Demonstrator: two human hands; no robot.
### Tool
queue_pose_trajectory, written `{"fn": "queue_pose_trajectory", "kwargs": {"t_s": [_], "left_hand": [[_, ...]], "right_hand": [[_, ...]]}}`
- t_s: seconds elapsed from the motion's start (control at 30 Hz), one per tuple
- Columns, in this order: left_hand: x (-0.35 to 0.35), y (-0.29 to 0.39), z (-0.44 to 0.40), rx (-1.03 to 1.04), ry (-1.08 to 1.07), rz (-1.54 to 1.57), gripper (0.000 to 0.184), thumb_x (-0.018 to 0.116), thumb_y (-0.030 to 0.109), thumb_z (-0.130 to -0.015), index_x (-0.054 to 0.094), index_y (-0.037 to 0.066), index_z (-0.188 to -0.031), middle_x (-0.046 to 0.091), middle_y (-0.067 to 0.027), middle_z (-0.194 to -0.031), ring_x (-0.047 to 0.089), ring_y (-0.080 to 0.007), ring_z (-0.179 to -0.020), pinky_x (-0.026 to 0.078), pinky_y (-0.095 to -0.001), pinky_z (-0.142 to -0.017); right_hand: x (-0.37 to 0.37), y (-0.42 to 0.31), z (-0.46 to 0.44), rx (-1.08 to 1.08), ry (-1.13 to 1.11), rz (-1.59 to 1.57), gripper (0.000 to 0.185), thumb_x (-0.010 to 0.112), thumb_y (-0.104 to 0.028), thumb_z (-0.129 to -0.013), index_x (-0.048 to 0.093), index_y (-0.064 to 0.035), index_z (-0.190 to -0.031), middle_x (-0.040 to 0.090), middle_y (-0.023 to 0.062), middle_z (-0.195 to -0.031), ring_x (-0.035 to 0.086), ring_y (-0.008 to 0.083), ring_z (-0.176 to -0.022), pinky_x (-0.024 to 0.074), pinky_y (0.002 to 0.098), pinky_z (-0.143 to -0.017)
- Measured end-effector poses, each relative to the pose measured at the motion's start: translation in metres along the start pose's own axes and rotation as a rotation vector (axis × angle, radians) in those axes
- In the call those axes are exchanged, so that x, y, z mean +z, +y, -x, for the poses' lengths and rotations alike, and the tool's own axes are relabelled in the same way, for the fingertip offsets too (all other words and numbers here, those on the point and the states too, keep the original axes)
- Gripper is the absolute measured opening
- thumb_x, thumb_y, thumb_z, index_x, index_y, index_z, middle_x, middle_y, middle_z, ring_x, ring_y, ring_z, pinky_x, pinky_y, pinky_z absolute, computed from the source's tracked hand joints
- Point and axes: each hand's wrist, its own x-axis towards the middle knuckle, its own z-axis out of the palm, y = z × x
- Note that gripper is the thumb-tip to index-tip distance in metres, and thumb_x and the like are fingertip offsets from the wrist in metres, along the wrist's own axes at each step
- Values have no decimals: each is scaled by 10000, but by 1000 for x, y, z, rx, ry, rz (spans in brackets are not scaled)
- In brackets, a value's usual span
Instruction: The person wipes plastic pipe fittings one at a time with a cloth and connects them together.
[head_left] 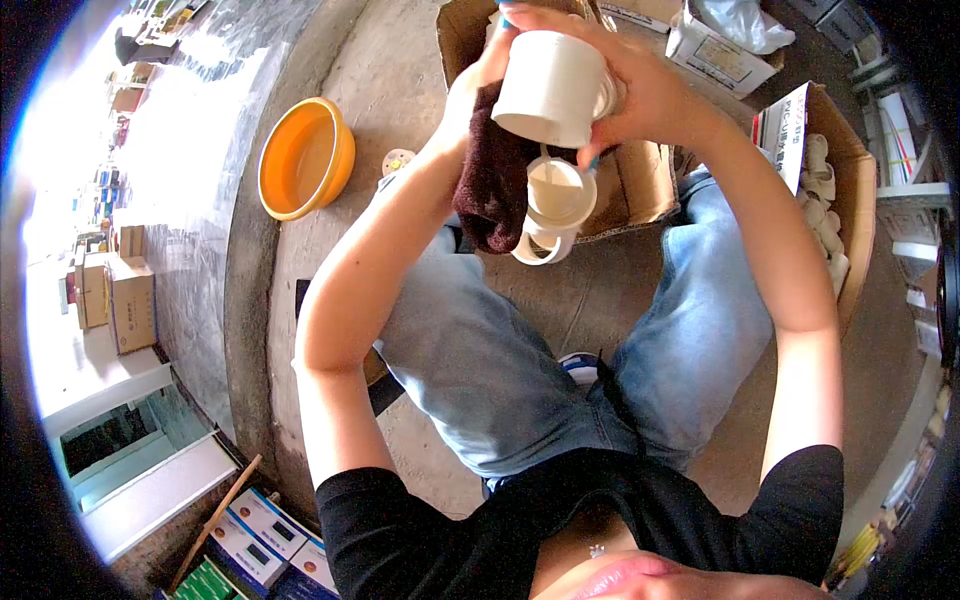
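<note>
Held up in front of me is a white plastic pipe fitting (548, 88), its wide round end facing me. My right hand (650, 95) grips it from the right, fingers over the top and thumb below. On its other side is my left hand (478, 90), closed around a dark brown knitted cloth (492, 185) like a sock, which hangs down. The left fingertips are partly hidden behind the fitting. Just below is another white fitting (562, 195) with an open mouth and a curved loop; I cannot tell whether the two are joined.
An open cardboard box (650, 185) stands between my knees. To the right, another carton (855, 190) holds several white fittings (820, 195). An orange basin (345, 165) sits on the floor at left. A white box with plastic bags (722, 55) stands behind.
</note>
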Motion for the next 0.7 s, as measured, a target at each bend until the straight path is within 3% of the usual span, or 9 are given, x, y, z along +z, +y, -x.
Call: {"fn": "queue_pose_trajectory", "kwargs": {"t_s": [0.07,0.17,0.2,0.3,0.43,0.47,0.57,0.6,0.7], "left_hand": [[10,-6,-1,-27,248,-227,385,396,308,-896,431,48,-1178,565,-147,-1038,588,-259,-922,523,-367,-754],[-11,-11,-7,-70,165,-219,434,426,363,-876,451,31,-1155,575,-148,-1026,595,-268,-905,521,-378,-758],[-1,-6,-4,-77,226,-213,423,477,415,-852,582,25,-980,618,-75,-872,604,-150,-786,477,-265,-668],[9,3,-9,-64,375,-218,452,504,434,-830,572,20,-999,614,-84,-885,598,-152,-791,475,-271,-681],[9,23,0,-45,305,206,425,502,435,-818,592,37,-934,612,-142,-835,604,-259,-753,501,-365,-732],[9,21,5,54,314,102,418,510,382,-823,554,14,-1017,597,-126,-929,585,-218,-813,471,-324,-743],[-18,21,5,107,247,100,418,524,361,-809,544,3,-1025,594,-132,-942,579,-246,-840,462,-337,-789],[-2,26,10,145,334,34,406,492,300,-806,502,-11,-1066,578,-139,-975,565,-250,-882,445,-343,-827],[-25,29,12,223,-76,5,390,431,205,-780,455,-17,-1100,551,-146,-1025,542,-257,-936,425,-346,-853]], "right_hand": [[1,1,1,33,-42,-66,1023,825,-293,-500,270,-56,-1326,246,146,-1386,254,259,-1276,213,391,-1037],[3,2,1,-84,18,4,976,839,-264,-479,329,-58,-1285,315,157,-1337,325,256,-1228,262,388,-1006],[3,1,1,-146,72,80,952,839,-260,-482,346,-58,-1270,345,158,-1312,351,251,-1207,276,384,-995],[1,6,3,-88,160,-14,873,828,-251,-513,373,-61,-1234,421,134,-1230,414,217,-1134,315,363,-959],[5,15,24,378,387,-281,762,789,-236,-588,390,-59,-1214,460,78,-1175,431,160,-1096,335,338,-938],[5,26,21,207,413,-338,631,745,-213,-653,432,-50,-1176,502,53,-1116,470,143,-1042,376,322,-899],[-3,24,22,514,456,-488,510,695,-192,-713,465,-40,-1141,545,44,-1047,511,137,-975,413,300,-850],[0,30,21,392,517,-503,430,657,-183,-754,482,-36,-1119,569,33,-997,537,127,-913,433,272,-807],[-4,32,26,541,602,-518,376,627,-182,-781,493,-35,-1100,564,34,-1007,535,127,-911,430,269,-804]]}}
